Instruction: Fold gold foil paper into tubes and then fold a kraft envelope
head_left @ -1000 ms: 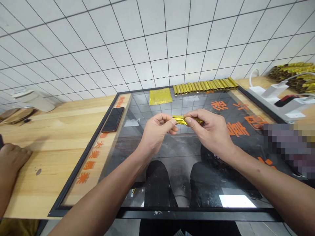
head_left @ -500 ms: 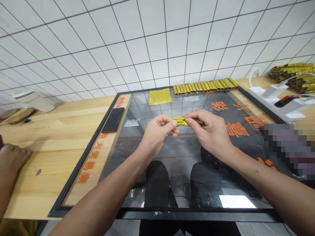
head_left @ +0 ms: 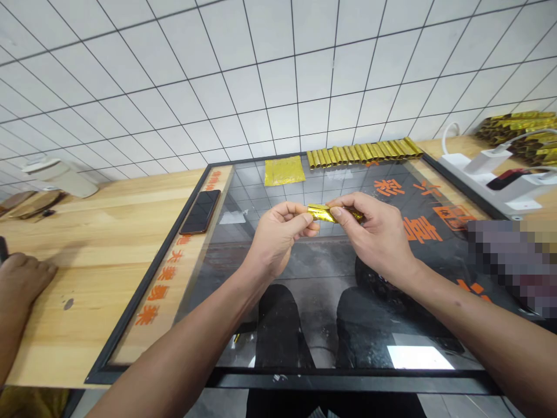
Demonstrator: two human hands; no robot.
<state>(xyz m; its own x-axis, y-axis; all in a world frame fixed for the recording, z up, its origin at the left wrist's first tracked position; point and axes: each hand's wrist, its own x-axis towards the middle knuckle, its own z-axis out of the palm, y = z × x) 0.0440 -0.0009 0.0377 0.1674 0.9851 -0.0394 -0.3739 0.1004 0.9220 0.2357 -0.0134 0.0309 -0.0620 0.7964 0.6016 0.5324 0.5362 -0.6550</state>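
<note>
A folded strip of gold foil paper (head_left: 322,212) is held above the glass table top (head_left: 313,273). My left hand (head_left: 281,235) pinches its left end with thumb and fingers closed. My right hand (head_left: 374,232) grips the right part, fingers curled round it. A flat gold foil sheet (head_left: 284,170) lies on the glass further back. Behind it a row of several folded gold pieces (head_left: 363,152) lines the far edge of the frame.
A black phone (head_left: 200,211) lies on the frame's left strip. Another person's hand (head_left: 20,281) rests on the wooden bench at far left. A white power strip with chargers (head_left: 487,168) and a pile of gold pieces (head_left: 522,130) sit at the right.
Both hands have shifted slightly with the gold strip, working it between the fingers. Nothing else has moved.
</note>
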